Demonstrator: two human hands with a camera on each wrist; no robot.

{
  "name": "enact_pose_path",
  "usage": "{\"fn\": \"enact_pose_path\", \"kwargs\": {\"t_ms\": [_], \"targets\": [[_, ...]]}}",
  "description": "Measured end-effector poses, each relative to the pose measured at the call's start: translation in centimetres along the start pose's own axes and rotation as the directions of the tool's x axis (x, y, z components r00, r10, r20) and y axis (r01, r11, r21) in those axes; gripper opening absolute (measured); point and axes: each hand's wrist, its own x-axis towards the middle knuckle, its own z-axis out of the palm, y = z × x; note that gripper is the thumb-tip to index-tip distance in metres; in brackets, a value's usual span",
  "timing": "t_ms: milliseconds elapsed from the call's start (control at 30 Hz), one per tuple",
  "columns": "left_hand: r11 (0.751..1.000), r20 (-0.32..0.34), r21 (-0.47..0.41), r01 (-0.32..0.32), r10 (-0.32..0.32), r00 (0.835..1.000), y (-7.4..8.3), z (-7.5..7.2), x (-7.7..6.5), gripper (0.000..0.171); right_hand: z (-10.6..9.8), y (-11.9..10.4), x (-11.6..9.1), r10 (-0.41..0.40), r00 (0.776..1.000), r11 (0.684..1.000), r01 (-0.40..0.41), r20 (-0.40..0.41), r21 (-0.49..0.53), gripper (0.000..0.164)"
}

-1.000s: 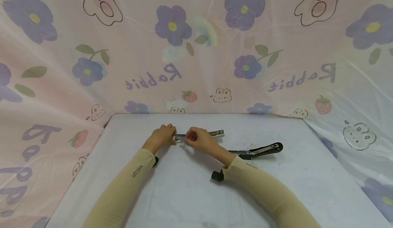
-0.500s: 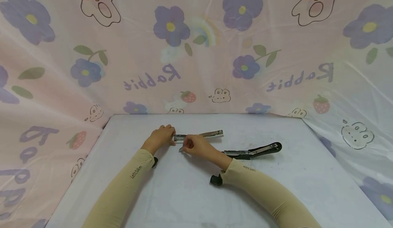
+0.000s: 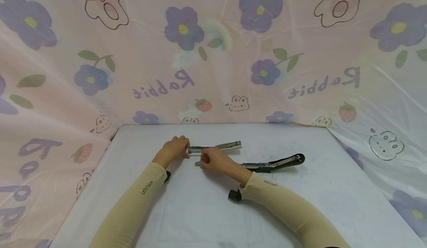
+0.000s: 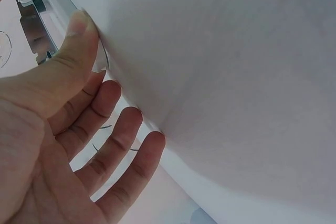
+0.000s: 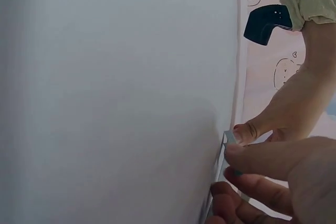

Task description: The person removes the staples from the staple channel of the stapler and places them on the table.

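Note:
My left hand [image 3: 173, 149] grips the left end of a white stapler [image 3: 230, 145], which lies swung open on the table with its metal track showing. In the left wrist view, the thumb [image 4: 79, 40] presses along the stapler's side and the other fingers reach past its end. Just in front of the stapler, my right hand [image 3: 215, 160] pinches a short grey strip [image 3: 197, 164] that looks like a row of staples. Its thumb [image 5: 241, 156] and curled fingers show in the right wrist view. Part of the stapler's middle is hidden behind the right hand.
A black stapler [image 3: 287, 161], also swung open, lies to the right, its left end behind the right wrist. Both wrists carry black camera mounts. A printed cloth [image 3: 213, 73] hangs behind and beside the white table [image 3: 193, 211].
My right hand has drawn away from the white stapler's track toward the table's front, bringing the grey strip with it, and turned the strip level. The left hand stays on the stapler.

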Motion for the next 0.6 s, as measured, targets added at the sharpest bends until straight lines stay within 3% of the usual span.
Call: {"fn": "enact_pose_path", "kwargs": {"t_ms": [333,600], "targets": [[1.0,0.006,-0.012,0.016,-0.016,1.0,-0.4,0.3,0.3,0.032,-0.1,0.4,0.3,0.014,0.999,0.999,-0.012,0.034,-0.038,0.014],[0.999,-0.073,-0.052,0.01,-0.014,0.997,-1.5,0.8,0.2,0.046,-3.5,0.3,-1.2,0.026,0.999,0.999,-0.028,-0.046,-0.039,0.015]]}}
